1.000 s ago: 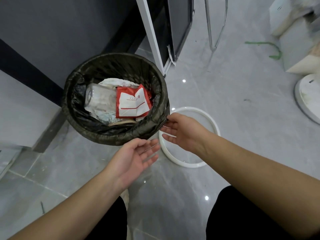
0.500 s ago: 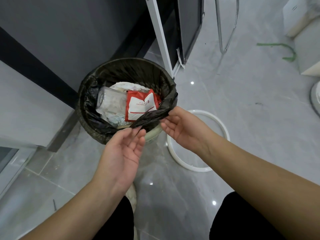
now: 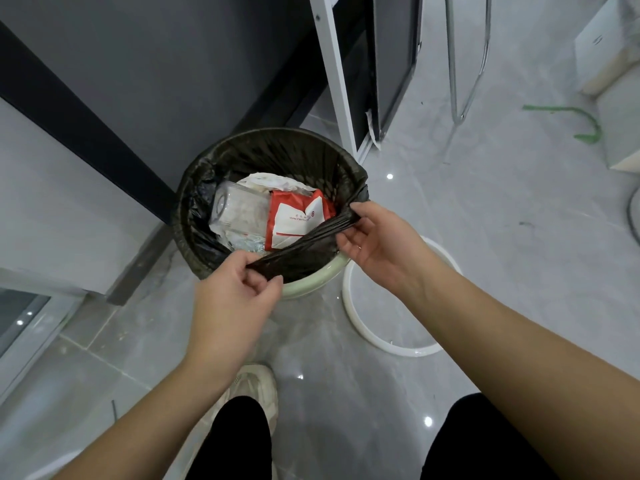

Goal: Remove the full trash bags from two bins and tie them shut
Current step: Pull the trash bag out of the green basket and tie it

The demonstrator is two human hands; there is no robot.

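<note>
Both hands are pinching the near edge of the black trash bag [image 3: 277, 161], which has been peeled off the near rim of the pale green bin [image 3: 313, 275]. The left hand [image 3: 232, 303] grips it in front of the bin, the right hand [image 3: 377, 244] at the bin's right side, with a bunched strip of plastic taut between them. Inside the bag lie a red-and-white packet [image 3: 298, 220] and a clear plastic container [image 3: 239, 209]. A white ring [image 3: 391, 344] lies on the grey tiled floor [image 3: 485, 202] just right of the bin; a dark wall [image 3: 156, 64] stands behind it.
</note>
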